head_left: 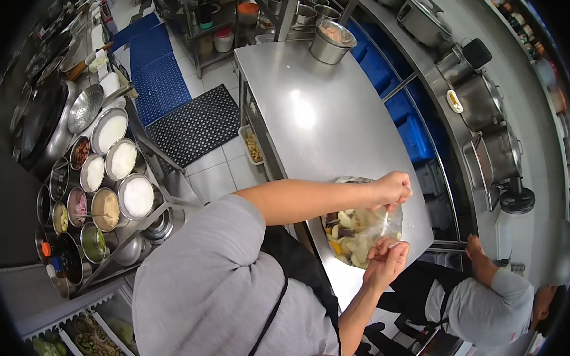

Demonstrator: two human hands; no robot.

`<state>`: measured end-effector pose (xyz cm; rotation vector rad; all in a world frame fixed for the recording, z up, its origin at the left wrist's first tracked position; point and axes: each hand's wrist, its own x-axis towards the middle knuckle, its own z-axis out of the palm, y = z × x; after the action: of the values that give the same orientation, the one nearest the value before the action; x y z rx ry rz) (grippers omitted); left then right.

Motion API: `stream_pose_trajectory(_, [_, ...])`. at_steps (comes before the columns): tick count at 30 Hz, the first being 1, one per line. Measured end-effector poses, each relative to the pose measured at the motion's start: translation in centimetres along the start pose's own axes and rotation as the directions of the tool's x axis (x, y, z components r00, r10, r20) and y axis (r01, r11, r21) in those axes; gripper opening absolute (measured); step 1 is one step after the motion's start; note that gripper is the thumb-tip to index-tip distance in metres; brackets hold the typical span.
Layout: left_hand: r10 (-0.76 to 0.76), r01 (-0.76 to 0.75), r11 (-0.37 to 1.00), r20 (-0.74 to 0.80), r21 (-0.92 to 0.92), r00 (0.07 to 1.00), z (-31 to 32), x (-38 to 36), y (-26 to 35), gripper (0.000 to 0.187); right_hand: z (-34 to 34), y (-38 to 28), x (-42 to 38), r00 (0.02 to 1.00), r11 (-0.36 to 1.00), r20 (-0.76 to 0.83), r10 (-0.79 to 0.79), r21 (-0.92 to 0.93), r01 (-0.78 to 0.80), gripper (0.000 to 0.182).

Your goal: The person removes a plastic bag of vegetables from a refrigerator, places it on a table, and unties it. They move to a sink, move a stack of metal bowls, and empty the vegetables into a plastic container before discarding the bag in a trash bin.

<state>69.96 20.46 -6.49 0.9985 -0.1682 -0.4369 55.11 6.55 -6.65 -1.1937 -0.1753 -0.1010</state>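
Note:
My left hand (391, 189) is closed, its fingers pinching the upper side of a clear plastic bag (379, 225). Below it in the view, my right hand (386, 260) is also closed and grips the bag's other side. Stretched between the two hands, the bag hangs over a wide metal bowl (325, 244) near the table's edge. Cut vegetable pieces (345, 227), pale, yellow and dark purple-skinned, lie in the bowl; the bag and my hands hide part of them.
The bowl is on a steel table (288, 114); a metal pot (330, 49) with pinkish food stands at its far end. Pans of white powders and seasonings (136, 196) fill the left-hand stand. A co-worker (484, 304) is close by at lower right, near a counter with big pots (482, 104).

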Motion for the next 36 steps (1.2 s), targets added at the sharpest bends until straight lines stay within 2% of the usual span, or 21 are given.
stream_pose_trajectory(1, [-0.021,0.023,0.999,-0.08,0.023,0.997,-0.5,1.0,-0.4,0.013,0.0,0.4,-0.4,0.999,0.995,-0.032,-0.017,-0.095,0.014,0.028])
stream_pose_trajectory(4, [-0.083,0.085,0.996,-0.15,0.007,0.985,-2.5,2.0,-1.5,0.011,-2.4,0.8,-2.5,0.996,0.989,-0.038,0.084,-0.122,-0.088,0.027])
stream_pose_trajectory(5, [-0.12,0.118,0.993,-0.157,-0.019,0.98,-2.3,1.9,-1.6,0.01,-3.0,1.0,-2.6,0.998,0.991,-0.024,0.053,-0.126,-0.055,0.026])
stream_pose_trajectory(8, [-0.026,0.021,0.994,0.046,0.108,0.999,-1.6,0.2,0.7,0.013,-2.6,-0.6,-2.4,0.993,0.99,-0.098,0.062,-0.12,-0.073,0.025])
stream_pose_trajectory(11, [-0.001,-0.061,0.948,0.194,0.314,0.981,0.1,-1.4,1.4,0.014,-1.9,-2.3,-0.6,0.981,0.995,-0.193,-0.012,-0.096,-0.006,0.025])
stream_pose_trajectory(12, [0.147,-0.241,0.87,0.241,0.43,0.959,0.5,-2.1,0.0,0.015,-1.7,-2.7,0.2,0.971,0.997,-0.236,-0.035,-0.07,0.019,0.024])
stream_pose_trajectory(13, [0.283,-0.41,0.746,0.308,0.525,0.908,1.0,-3.0,-1.4,0.017,-2.4,-3.0,0.9,0.982,0.995,-0.179,-0.054,-0.093,0.038,0.021])
stream_pose_trajectory(16, [0.044,-0.427,0.294,0.434,0.855,0.9,2.1,-6.5,0.4,0.024,-1.6,-3.2,2.0,0.979,0.947,-0.129,-0.159,-0.299,0.115,0.021])
stream_pose_trajectory(20, [0.131,-0.321,0.446,0.294,0.835,0.947,1.7,-6.1,-0.7,0.032,0.5,-2.6,0.3,0.904,0.844,-0.294,-0.31,-0.523,0.119,0.017])
stream_pose_trajectory(21, [0.132,-0.301,0.473,0.271,0.828,0.953,1.4,-5.9,-0.5,0.032,-1.7,-1.4,-0.6,0.934,0.885,-0.281,-0.22,-0.461,0.07,0.018])
stream_pose_trajectory(22, [0.129,-0.28,0.5,0.249,0.819,0.96,1.2,-5.7,-0.4,0.032,-1.2,-1.1,-1.5,0.963,0.879,-0.24,-0.127,-0.477,-0.003,0.019])
stream_pose_trajectory(24, [0.181,-0.303,0.446,0.247,0.842,0.952,1.9,-5.9,-0.4,0.029,1.0,-0.5,-2.7,0.957,0.854,-0.197,0.213,-0.439,-0.28,0.015])
stream_pose_trajectory(26, [0.202,-0.358,0.345,0.304,0.868,0.931,3.0,-6.4,-0.5,0.026,4.1,-0.3,-2.5,0.936,0.901,-0.172,0.306,-0.267,-0.343,0.014])
stream_pose_trajectory(28, [0.198,-0.437,0.195,0.401,0.878,0.894,4.0,-6.9,0.0,0.022,2.4,2.3,-2.0,0.946,0.931,-0.143,0.292,-0.185,-0.316,0.013])
stream_pose_trajectory(29, [0.201,-0.519,0.088,0.495,0.85,0.845,4.1,-7.2,0.5,0.017,1.4,3.4,-1.7,0.943,0.936,-0.14,0.302,-0.146,-0.321,0.013])
stream_pose_trajectory(31, [0.192,-0.499,0.101,0.476,0.861,0.858,4.4,-6.9,0.9,0.016,2.3,3.6,-1.4,0.933,0.941,-0.189,0.307,-0.086,-0.327,0.014])
stream_pose_trajectory(33, [0.174,-0.479,0.144,0.454,0.866,0.874,4.6,-6.1,1.0,0.016,3.3,3.0,-0.9,0.944,0.935,-0.138,0.299,-0.153,-0.319,0.015])
stream_pose_trajectory(35, [0.144,-0.452,0.217,0.43,0.865,0.891,4.2,-5.0,1.0,0.017,2.9,2.9,-0.6,0.94,0.906,-0.131,0.316,-0.253,-0.34,0.016])
stream_pose_trajectory(36, [0.082,-0.384,0.341,0.38,0.858,0.921,3.7,-4.7,1.5,0.017,2.8,2.7,-0.7,0.946,0.897,-0.132,0.297,-0.301,-0.324,0.016])
